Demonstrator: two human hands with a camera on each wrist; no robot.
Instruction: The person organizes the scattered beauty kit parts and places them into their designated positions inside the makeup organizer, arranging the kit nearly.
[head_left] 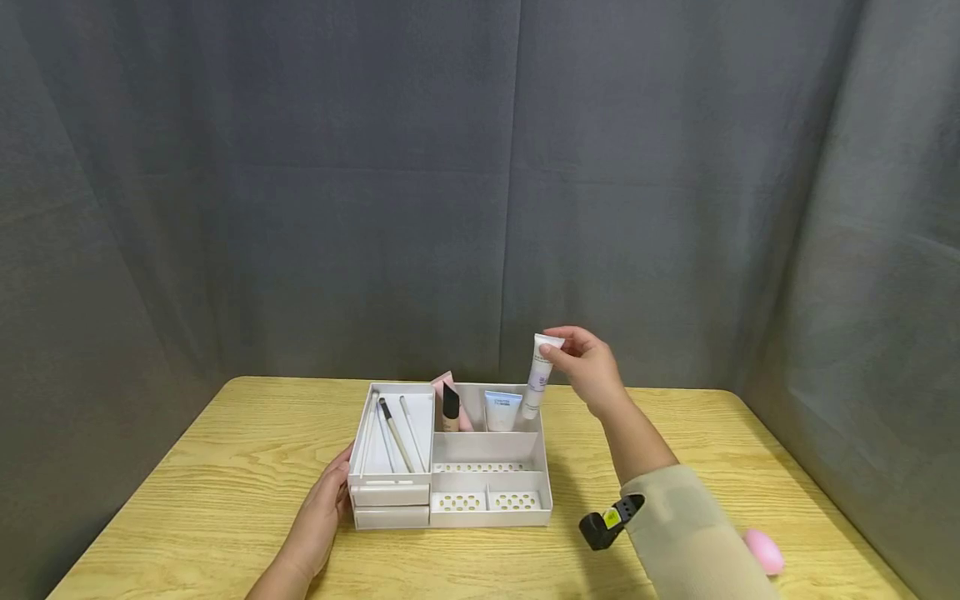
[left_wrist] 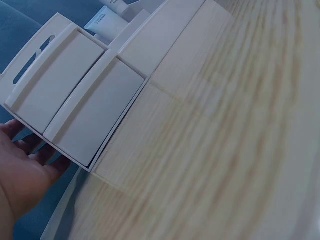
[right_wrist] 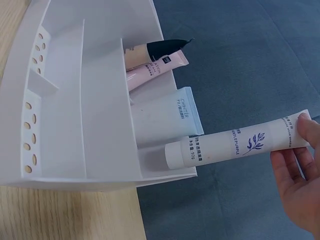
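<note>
My right hand (head_left: 588,367) pinches a white cream tube (right_wrist: 240,145) by its flat crimped end. The tube hangs cap down, its cap at the right end of the back compartment of a white desk organizer (head_left: 487,518). Beside it in that compartment stand a white and pale blue tube (right_wrist: 162,117), a pink tube (right_wrist: 157,70) and a black-capped beige bottle (head_left: 450,408). My left hand (head_left: 318,512) rests against the organizer's left side, fingers along its wall, as the left wrist view (left_wrist: 35,165) also shows.
Several thin makeup brushes (head_left: 395,433) lie in the organizer's top left tray. Below it are two drawers (left_wrist: 97,107), both closed. A pink egg-shaped object (head_left: 764,552) lies on the wooden table (head_left: 225,467) near my right sleeve. Grey curtains (head_left: 375,208) surround the table.
</note>
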